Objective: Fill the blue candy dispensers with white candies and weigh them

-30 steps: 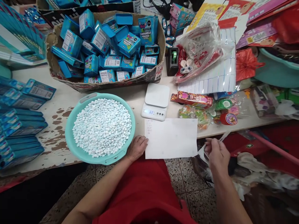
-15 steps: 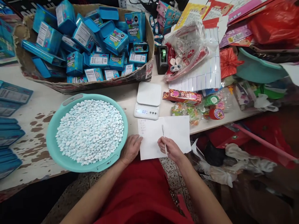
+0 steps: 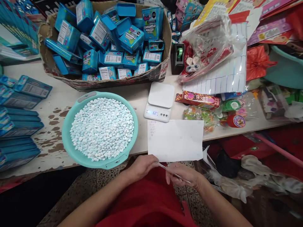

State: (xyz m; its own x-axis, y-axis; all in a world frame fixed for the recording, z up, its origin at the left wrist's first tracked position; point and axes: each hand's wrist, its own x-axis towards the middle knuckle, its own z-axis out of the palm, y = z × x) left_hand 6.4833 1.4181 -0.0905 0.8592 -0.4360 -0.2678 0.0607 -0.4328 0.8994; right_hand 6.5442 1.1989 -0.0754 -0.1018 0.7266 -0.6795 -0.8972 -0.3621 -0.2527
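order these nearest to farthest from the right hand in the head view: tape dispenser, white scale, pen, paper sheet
1. pen: held in the right hand, pointing toward the left
2. paper sheet: just beyond the hand
3. white scale: past the sheet's far left part
4. tape dispenser: farthest back, beyond the scale and slightly to its right

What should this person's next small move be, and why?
Probably to bring the pen up over the paper, clear of the left hand. The right hand holds it short of the paper's near edge, with the left hand at its other end, and the paper's column of marks has blank space below.
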